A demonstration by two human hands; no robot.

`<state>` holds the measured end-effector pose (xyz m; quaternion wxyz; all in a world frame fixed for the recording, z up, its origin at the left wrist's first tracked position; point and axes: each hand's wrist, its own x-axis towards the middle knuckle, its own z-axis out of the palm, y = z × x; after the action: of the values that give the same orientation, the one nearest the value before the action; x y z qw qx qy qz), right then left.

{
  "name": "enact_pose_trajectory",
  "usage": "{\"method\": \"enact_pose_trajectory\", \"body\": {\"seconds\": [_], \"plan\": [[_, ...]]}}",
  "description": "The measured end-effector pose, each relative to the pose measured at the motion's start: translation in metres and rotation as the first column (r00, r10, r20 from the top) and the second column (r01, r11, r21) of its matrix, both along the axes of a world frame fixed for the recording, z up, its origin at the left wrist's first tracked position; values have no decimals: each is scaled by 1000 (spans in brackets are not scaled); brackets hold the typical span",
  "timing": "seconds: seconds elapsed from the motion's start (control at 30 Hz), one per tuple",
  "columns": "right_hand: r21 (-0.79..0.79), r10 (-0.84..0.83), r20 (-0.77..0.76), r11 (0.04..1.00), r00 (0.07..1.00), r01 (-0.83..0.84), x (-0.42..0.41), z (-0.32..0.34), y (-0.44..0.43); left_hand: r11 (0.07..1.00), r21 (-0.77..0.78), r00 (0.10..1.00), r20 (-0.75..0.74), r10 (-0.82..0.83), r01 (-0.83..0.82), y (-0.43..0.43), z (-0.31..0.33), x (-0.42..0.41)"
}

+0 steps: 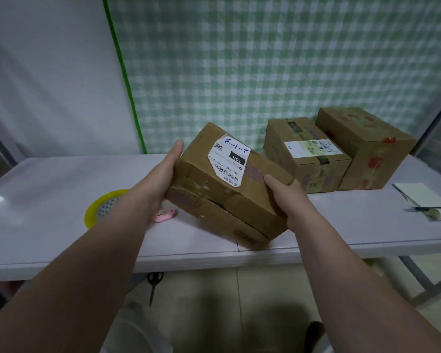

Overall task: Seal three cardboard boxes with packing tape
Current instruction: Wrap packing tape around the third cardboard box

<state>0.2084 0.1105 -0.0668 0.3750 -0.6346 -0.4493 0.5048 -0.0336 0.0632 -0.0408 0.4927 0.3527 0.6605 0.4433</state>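
Box (pixel 222 184): tilted, low corner on table (pixel 49 187).
Left hand (pixel 163 171): flat, pressing its side.
Right hand (pixel 285 197): grips opposite edge; fingers probably underneath.

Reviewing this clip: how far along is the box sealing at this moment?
Done: nothing certain; the middle box and right box stand closed, fresh tape not discernible. In hand: left hand and right hand hold the labelled box tilted, its near seam gaping. Left: the yellow tape roll lies untouched on the table; at least this box needs taping.
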Motion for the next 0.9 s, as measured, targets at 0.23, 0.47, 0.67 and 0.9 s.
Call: {"method": "enact_pose_trajectory", "body": {"seconds": [0.23,0.47,0.67,0.9], "plan": [[-41,-6,-151,999,988,0,11,-9,8,978,10,977,-48,-209,210,-2,8,-2],[-101,-48,-263,995,964,22,23,-11,9,987,130,991,-108,-78,92,11,15,14],[-58,-255,-309,967,916,250,20,-25,13,947,317,999,33,39,-48,43,-3,44],[-58,-272,-306,962,913,267,5,-25,22,914,272,950,-170,-263,302,49,-42,94]]}}
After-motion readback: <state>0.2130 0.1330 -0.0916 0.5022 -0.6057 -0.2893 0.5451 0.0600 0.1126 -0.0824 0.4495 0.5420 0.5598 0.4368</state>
